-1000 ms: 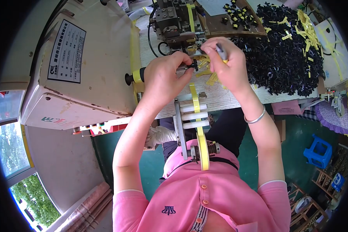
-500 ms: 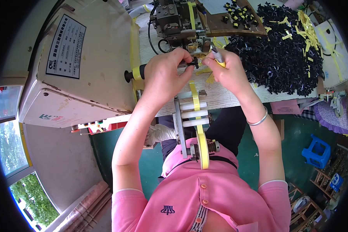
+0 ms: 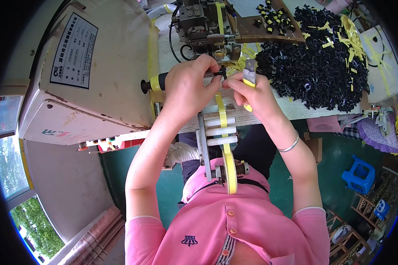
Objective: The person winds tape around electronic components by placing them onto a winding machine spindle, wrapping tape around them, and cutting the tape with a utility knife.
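Observation:
My left hand [image 3: 191,84] is closed in a pinch on a small black part [image 3: 221,72], which sticks out past its fingertips. Beside it, my right hand [image 3: 252,92] holds a yellow-handled knife [image 3: 249,77] between its fingers, the grey end upward. The right fingertips are right by the black part; whether they touch it cannot be made out. Yellow tape scraps [image 3: 242,59] lie just beyond the hands. A yellow tape roll [image 3: 230,172] sits on a metal holder with white rollers [image 3: 221,131] in front of my body.
A metal machine [image 3: 197,26] stands behind the hands. To the right spreads a big pile of black parts [image 3: 314,75], with a brown tray [image 3: 269,33] of black-and-yellow pieces behind it. A large beige cabinet [image 3: 106,88] fills the left. A blue stool [image 3: 359,174] is on the floor.
My right hand has come down and left to the black part, and the knife in it has turned more upright. The left hand has hardly moved.

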The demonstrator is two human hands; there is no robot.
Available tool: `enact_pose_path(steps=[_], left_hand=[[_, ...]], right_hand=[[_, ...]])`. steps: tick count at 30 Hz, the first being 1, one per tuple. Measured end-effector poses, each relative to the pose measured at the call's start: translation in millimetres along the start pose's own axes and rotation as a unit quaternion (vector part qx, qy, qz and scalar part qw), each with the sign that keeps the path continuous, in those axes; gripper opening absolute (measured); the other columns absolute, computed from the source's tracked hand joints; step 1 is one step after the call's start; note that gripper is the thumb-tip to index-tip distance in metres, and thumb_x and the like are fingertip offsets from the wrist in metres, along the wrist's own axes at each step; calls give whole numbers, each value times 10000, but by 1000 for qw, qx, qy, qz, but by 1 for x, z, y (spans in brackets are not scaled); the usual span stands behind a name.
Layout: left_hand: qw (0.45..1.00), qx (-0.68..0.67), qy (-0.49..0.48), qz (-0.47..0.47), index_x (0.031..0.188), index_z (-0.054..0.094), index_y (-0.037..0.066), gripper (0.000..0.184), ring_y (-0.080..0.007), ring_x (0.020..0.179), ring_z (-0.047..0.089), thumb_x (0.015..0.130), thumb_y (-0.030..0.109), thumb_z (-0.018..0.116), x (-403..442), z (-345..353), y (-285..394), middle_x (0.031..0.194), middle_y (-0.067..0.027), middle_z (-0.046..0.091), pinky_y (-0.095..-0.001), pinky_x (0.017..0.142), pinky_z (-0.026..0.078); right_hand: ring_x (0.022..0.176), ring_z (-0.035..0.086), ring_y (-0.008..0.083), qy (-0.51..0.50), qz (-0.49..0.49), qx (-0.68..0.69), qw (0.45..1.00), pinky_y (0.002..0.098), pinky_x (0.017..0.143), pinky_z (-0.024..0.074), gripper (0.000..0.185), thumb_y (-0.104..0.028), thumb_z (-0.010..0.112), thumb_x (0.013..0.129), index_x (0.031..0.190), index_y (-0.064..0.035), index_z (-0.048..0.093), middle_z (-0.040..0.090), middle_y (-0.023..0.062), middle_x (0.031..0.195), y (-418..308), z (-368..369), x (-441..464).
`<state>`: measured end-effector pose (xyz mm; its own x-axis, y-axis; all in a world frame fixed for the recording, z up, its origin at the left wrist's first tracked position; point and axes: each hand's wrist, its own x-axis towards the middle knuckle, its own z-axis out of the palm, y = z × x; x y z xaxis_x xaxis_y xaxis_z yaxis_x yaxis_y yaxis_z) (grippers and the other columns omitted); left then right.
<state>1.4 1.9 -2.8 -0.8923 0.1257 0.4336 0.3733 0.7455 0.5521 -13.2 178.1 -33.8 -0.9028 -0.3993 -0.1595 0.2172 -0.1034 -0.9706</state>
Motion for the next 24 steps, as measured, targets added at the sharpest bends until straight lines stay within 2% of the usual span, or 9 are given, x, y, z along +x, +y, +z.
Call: enact_pose_path(steps=[3, 6, 9, 15, 21, 24], left_hand=[[1000, 7, -7, 5, 845, 592, 79, 177, -284, 667, 634, 709, 121, 695, 1, 1, -1, 724, -64, 651, -390, 585, 473], [1000, 8, 8, 13, 835, 611, 80, 151, -285, 672, 636, 715, 126, 689, 2, -1, 3, 732, -63, 655, -389, 592, 476], [999, -37, -10, -12, 812, 637, 74, 114, -278, 668, 636, 724, 130, 683, 1, 0, -1, 738, -64, 654, -372, 596, 481], [995, -85, 7, -55, 779, 654, 57, 87, -257, 651, 632, 732, 128, 673, 5, -2, 4, 737, -68, 649, -345, 588, 480], [997, -61, 26, -34, 739, 631, 50, 69, -269, 646, 624, 695, 82, 674, 6, 3, 5, 722, -64, 637, -352, 579, 475], [997, -63, 27, -34, 725, 621, 51, 71, -272, 651, 623, 680, 72, 672, 6, 4, 4, 714, -62, 630, -354, 575, 474]], right_hand=[[517, 546, 148, 15, -98, -141, 985, 283, 492, 405, 168, -140, 633, 862, 826, 25, 639, 602, 70, 678, -17, 8, -8], [606, 575, 272, 58, -325, -294, 897, 346, 567, 438, 163, -133, 642, 837, 814, 27, 625, 604, 127, 721, -20, 10, 5], [708, 572, 360, 81, -298, -332, 891, 384, 630, 450, 156, -123, 641, 818, 807, 32, 624, 602, 164, 759, -29, 8, 19], [729, 597, 362, 63, -302, -317, 897, 394, 639, 456, 175, -137, 649, 812, 816, 37, 630, 610, 176, 766, -28, 8, 29], [697, 579, 347, 53, -232, -318, 918, 388, 627, 445, 217, -173, 664, 809, 810, 40, 624, 600, 165, 750, -36, 2, 26], [687, 572, 337, 45, -235, -311, 920, 388, 621, 436, 230, -186, 665, 812, 797, 38, 615, 591, 159, 740, -33, -5, 25]])
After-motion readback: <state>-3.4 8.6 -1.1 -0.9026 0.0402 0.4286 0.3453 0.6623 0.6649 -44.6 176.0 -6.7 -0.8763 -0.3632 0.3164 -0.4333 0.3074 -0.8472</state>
